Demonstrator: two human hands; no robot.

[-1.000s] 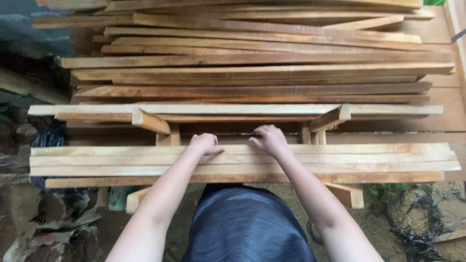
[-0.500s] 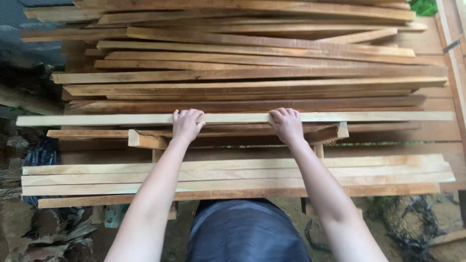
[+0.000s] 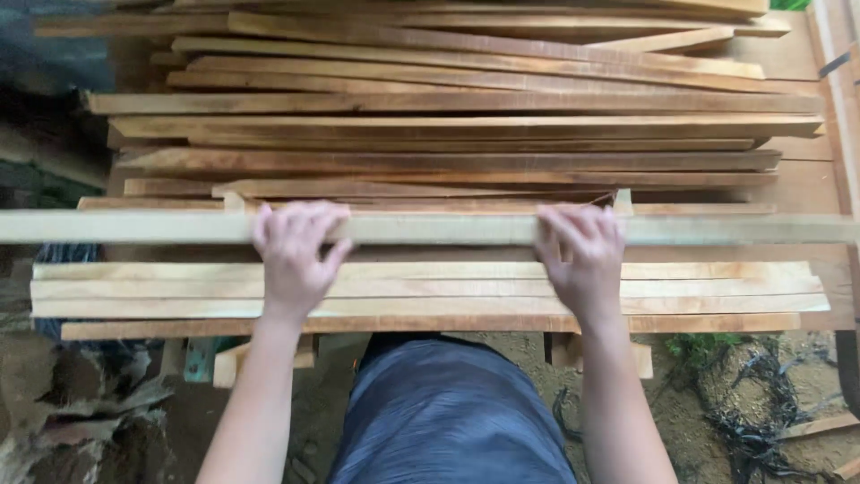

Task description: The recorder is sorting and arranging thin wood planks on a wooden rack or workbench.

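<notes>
Bare forearms, no sleeves; blue-grey trousers [image 3: 448, 412].

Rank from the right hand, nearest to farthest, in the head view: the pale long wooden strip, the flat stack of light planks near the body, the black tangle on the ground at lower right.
1. Pale long wooden strip: gripped by the right hand.
2. Flat stack of light planks: directly under that hand.
3. Black tangle: on the ground, lower right.

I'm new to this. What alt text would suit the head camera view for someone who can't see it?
Seen from above, a person's left hand and right hand grip one long pale wooden slat crosswise over a stack of slats, with a bigger timber pile beyond.
</notes>
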